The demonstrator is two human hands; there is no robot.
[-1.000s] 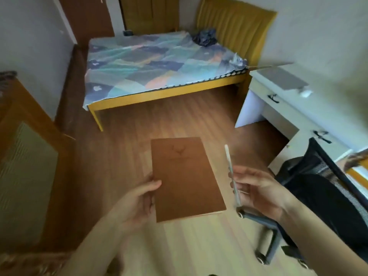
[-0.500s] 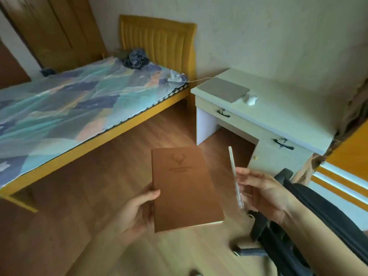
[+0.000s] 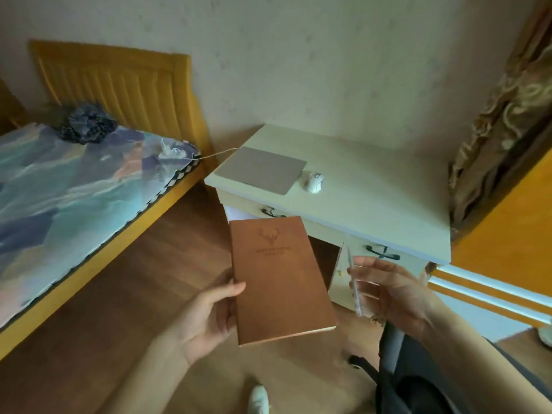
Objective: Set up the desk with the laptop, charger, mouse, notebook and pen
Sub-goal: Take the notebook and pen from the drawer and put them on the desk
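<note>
My left hand (image 3: 209, 315) grips the left edge of a closed brown notebook (image 3: 279, 279) with a deer emblem, held flat above the floor in front of the desk. My right hand (image 3: 391, 294) holds a slim clear pen (image 3: 354, 282) upright between thumb and fingers. On the cream desk (image 3: 373, 198) a closed grey laptop (image 3: 261, 168) lies at the left end. A white mouse (image 3: 313, 182) sits just right of it. A thin white charger cable (image 3: 216, 153) runs from the laptop's back left corner to a charger bundle (image 3: 171, 150) on the bed.
A bed (image 3: 74, 186) with a patterned sheet and yellow headboard stands left of the desk. A black office chair (image 3: 418, 380) is at the lower right, below my right arm. Desk drawers (image 3: 382, 252) with black handles face me. An orange panel (image 3: 507, 228) and curtain are on the right.
The view has swung right and closer to the desk, which now sits straight ahead. Both hands keep the same hold on notebook and pen and are nearer the desk front.
</note>
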